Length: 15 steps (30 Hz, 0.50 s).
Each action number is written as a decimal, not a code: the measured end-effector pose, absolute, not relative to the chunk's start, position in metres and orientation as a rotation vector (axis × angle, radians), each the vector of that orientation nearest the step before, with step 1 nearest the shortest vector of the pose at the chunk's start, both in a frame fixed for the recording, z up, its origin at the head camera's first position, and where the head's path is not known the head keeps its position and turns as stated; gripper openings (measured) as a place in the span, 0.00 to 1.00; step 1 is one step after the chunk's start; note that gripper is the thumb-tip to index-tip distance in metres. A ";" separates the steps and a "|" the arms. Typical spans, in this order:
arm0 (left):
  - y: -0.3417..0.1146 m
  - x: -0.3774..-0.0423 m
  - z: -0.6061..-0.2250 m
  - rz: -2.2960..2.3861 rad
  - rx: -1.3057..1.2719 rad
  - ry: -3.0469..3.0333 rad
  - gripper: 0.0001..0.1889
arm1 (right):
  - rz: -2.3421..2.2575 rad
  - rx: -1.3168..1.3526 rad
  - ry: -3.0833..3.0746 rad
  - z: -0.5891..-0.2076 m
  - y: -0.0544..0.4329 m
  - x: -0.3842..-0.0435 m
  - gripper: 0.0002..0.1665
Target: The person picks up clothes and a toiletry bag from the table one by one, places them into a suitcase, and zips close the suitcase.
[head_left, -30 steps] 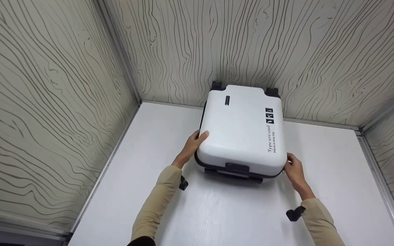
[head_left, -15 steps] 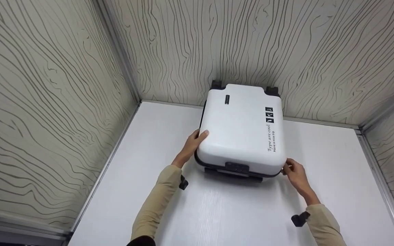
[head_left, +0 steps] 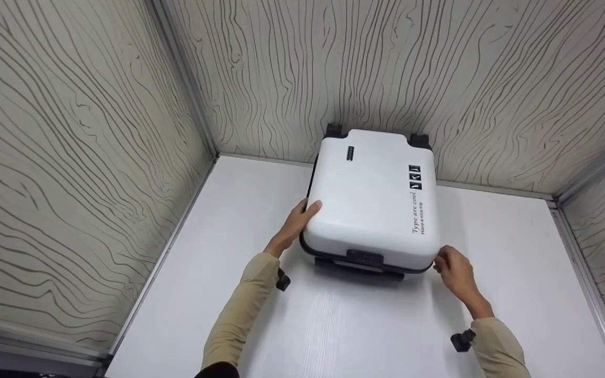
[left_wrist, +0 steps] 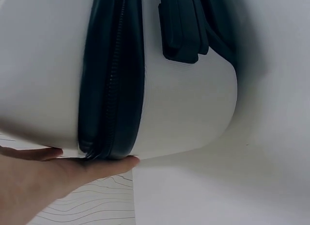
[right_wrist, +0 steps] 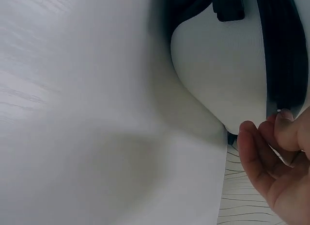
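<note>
Right of centre, a white suitcase (head_left: 371,194) is laid on a table (head_left: 507,252), its wheels (head_left: 419,141) near a patterned wall (head_left: 376,63). The suitcase's left side is touched by the left hand (head_left: 294,223), fingers straight; a zipper pull (right_wrist: 279,110) is pinched by the right hand (head_left: 456,268).

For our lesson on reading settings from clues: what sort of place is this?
Probably a partitioned booth or staged workspace: wood-grain-patterned panels joined by metal strips enclose a white surface, with a white suitcase lying on it.

One suitcase (head_left: 368,202) (three square emblems (head_left: 415,177)), two hands (head_left: 293,224) (head_left: 457,271).
</note>
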<state>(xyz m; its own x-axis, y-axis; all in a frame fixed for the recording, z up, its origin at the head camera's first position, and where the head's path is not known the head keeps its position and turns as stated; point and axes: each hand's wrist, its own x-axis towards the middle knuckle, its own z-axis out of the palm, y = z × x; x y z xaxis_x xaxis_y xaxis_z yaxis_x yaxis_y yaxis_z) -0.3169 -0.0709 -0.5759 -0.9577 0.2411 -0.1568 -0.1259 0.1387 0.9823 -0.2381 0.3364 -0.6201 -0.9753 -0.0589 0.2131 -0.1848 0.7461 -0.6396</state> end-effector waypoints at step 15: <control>-0.068 -0.317 -0.575 1.849 -0.008 2.123 0.51 | 1.216 0.385 -2.842 -0.615 0.352 -0.246 0.07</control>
